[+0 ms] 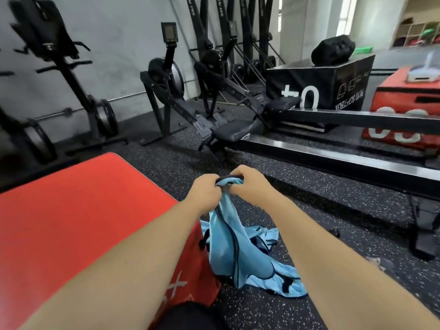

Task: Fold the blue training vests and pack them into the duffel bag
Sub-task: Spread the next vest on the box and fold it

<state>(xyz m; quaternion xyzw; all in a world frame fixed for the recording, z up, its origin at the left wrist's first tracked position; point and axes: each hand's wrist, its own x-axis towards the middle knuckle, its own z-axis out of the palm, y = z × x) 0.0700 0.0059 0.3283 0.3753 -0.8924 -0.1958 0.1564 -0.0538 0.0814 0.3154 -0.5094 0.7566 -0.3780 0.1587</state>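
Note:
A light blue training vest (229,244) with dark trim hangs from both my hands above the speckled floor. My left hand (204,190) and my right hand (247,183) grip its bunched top edge close together, fingers curled round the fabric. More blue vest fabric (273,282) lies crumpled on the floor beneath it, beside the red box. A black bag (333,50), possibly the duffel, sits on top of a black plyo box (338,86) at the far right.
A red soft plyo box (78,222) stands at my left, its corner next to the vests. Rowing machines (214,115) and their long rails (333,158) cross the floor ahead. Another red box (409,108) stands at the right. Racks line the wall.

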